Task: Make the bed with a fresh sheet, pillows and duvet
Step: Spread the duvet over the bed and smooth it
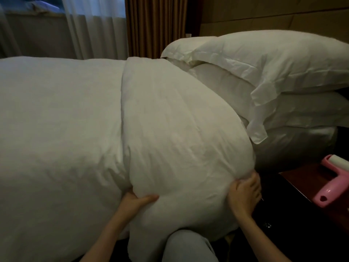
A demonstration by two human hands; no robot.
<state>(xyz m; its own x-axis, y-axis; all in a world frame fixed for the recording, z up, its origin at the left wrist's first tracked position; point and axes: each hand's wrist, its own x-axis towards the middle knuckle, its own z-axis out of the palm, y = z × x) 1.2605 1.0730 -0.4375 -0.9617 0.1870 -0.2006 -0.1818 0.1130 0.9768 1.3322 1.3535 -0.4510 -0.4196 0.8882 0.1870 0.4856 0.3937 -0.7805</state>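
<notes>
Duvet fold held at near bed edge

Left hand (137,200) and right hand (243,193) grip the folded-back duvet (170,120), fingers clamped on its fabric; stacked pillows (273,59) lie beside it at the bed head.

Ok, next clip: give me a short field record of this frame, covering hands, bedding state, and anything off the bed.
left hand: grips the folded-back duvet at its near edge
right hand: fingers curled into the duvet corner
pillows: stacked at the head of the bed
bedside table: holds a pink lint roller
background: curtains behind the bed
</notes>
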